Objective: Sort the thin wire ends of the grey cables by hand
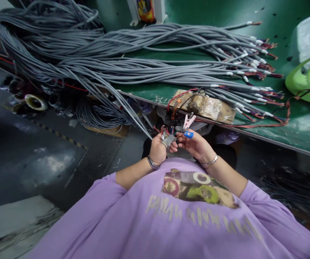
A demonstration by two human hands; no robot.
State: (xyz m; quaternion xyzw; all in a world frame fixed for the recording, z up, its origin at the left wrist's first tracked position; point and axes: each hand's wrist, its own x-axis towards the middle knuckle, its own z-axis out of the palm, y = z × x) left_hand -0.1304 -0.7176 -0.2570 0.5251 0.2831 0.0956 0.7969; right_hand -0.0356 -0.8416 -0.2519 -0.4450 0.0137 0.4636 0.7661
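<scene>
Colored wires [164, 130] stick up from the closed left hand [159, 148], which grips them with a grey piece [169, 140] between the purple shirt [128, 223] and the desk [303, 131], while the right hand [196, 145] curls half-closed just beside, its pinch too small to tell.

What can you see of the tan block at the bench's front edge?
The block is oblong, tan and rough-looking, perhaps wood or cardboard. A shiny, whitish patch, apparently tape, covers part of its middle, and a brownish lump sits left of that. It lies lengthwise along the front edge of the green bench. Red and black wires cross its left end. Grey cables run close behind it; whether they touch it is unclear.
</scene>
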